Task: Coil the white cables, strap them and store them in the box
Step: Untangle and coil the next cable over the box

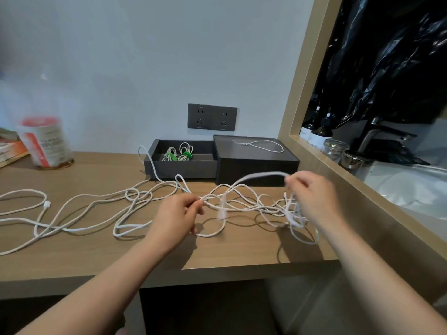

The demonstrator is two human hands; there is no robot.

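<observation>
Several loose white cables [96,201] lie tangled across the wooden desk [96,257]. My left hand [179,213] pinches one white cable at the middle of the tangle. My right hand [312,197] holds a raised loop of the white cable [261,176] above the desk, with more strands hanging below it. A dark grey box [183,165] stands open against the wall. Inside it lie two coiled white cables with green straps [179,154]. Beside it sits the box's dark cover [256,160] with a thin white cord [263,145] on top.
A blurred red-and-white canister [44,141] and some books [9,146] stand at the desk's left. A double wall socket [212,116] is above the box. To the right a wood-framed opening [338,170] shows bottles, glass jars and a tap.
</observation>
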